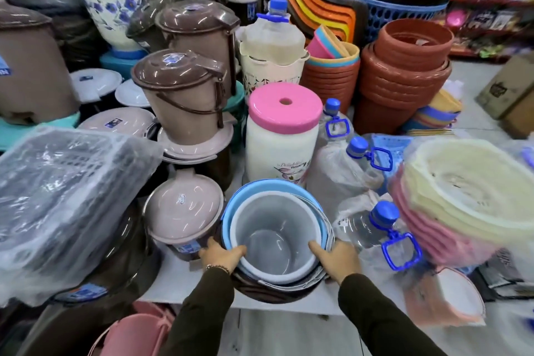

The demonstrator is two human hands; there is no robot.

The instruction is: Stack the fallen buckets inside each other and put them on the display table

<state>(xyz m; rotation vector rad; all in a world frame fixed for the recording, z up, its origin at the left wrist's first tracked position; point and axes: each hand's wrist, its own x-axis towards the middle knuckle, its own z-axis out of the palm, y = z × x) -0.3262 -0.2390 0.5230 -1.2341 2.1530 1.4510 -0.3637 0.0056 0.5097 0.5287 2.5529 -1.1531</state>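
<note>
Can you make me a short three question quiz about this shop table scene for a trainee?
1. True or false: the grey bucket sits nested inside the blue bucket.
2. Which hand grips the stack's rim beside the clear water bottle? A) left hand B) right hand
3. What colour is the lid of the white jar behind the stack?

Key:
1. True.
2. B; the right hand is on that side, the left hand near the beige lidded bin.
3. Pink.
</note>
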